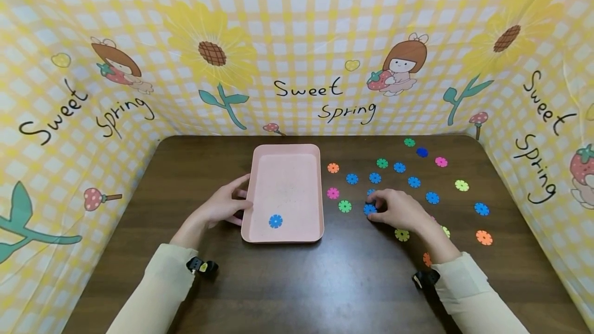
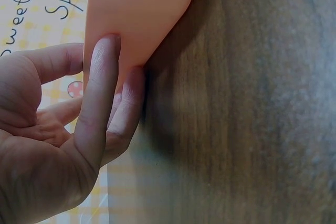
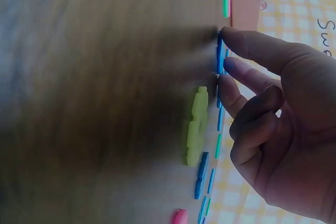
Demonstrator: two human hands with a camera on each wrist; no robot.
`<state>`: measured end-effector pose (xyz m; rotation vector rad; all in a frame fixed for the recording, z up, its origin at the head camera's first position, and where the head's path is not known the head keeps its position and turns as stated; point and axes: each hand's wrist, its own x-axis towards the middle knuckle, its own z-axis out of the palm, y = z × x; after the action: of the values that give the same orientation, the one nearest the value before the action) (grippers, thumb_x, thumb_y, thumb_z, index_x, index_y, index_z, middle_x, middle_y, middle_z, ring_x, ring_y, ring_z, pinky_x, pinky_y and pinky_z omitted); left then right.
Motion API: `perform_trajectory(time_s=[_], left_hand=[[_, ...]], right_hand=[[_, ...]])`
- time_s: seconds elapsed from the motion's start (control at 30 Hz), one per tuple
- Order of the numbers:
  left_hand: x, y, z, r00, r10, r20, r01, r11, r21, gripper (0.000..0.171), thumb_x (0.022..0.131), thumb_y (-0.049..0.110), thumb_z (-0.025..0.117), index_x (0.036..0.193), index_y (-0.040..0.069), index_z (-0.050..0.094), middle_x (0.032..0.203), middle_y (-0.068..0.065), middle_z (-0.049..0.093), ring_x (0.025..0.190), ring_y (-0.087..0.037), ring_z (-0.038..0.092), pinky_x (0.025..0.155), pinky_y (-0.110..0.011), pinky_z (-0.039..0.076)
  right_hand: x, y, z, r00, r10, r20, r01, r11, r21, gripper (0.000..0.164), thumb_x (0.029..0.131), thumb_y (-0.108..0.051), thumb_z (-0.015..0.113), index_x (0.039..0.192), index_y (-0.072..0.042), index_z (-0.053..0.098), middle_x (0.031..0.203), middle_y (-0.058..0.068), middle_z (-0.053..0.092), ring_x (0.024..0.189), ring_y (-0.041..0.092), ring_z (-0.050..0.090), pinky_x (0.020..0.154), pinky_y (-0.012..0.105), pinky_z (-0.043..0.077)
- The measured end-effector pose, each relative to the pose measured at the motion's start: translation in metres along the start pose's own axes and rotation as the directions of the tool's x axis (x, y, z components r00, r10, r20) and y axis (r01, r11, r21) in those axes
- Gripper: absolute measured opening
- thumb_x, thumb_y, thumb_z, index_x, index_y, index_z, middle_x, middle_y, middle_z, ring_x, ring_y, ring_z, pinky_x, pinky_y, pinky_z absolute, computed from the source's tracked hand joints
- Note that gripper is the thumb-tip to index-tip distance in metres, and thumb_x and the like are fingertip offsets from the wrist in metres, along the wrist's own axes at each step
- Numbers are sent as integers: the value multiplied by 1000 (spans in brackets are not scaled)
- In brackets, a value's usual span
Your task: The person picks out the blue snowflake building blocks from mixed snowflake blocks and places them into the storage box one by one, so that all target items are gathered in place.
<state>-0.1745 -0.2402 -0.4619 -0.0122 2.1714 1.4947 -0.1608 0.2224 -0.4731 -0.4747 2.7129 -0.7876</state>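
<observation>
A person's two bare hands work over a dark wooden surface [image 1: 325, 282], seen from above and from each wrist. The right hand [image 1: 396, 210] is nearly closed, pinching a blue disc [image 1: 369, 210] with notched edges: the thumb sits at one edge and a fingertip at the opposite edge, with the disc low, close to the surface. Its outer fingers fold in toward the palm. A second blue disc [image 1: 370, 193] shows partly behind the fingers, and a yellow-green disc [image 1: 402, 235] lies just beside the hand, on the nearer side.

The left hand [image 1: 223, 204] is loosely open, fingers spread and slightly bent. Its fingertips rest against the outer left wall of a shallow pink tray [image 1: 287, 184], which stands flat on the surface between the two hands. Inside the tray, toward the near end, lies a single blue notched disc [image 1: 276, 221].

To the right of the tray, more discs are scattered around and beyond the right hand; nearest the tray are an orange disc [image 1: 333, 168], a pink disc [image 1: 332, 193] and a green disc [image 1: 345, 206].
</observation>
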Motion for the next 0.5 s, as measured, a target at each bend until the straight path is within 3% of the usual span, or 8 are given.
perform_trajectory(time_s=[0.3,0.5], left_hand=[[-2,-1,1,1000,5,-8,-5,1000,-8,84,98,7,67,167,20,21,136,-28,49,102,-33,68,67,-49,64],[-2,0,1,1000,9,-6,-9,1000,-6,84,98,6,67,167,19,21,137,-28,49,100,-34,68,67,-49,64]], right_hand=[[4,-4,-1,1000,18,26,-17,999,-34,22,90,-26,83,106,-16,71,91,-3,63,81,16,57,70,37,51],[4,-6,-2,1000,19,24,-18,999,-39,25,89,-27,84,102,-17,65,92,-4,65,81,16,58,72,39,51]])
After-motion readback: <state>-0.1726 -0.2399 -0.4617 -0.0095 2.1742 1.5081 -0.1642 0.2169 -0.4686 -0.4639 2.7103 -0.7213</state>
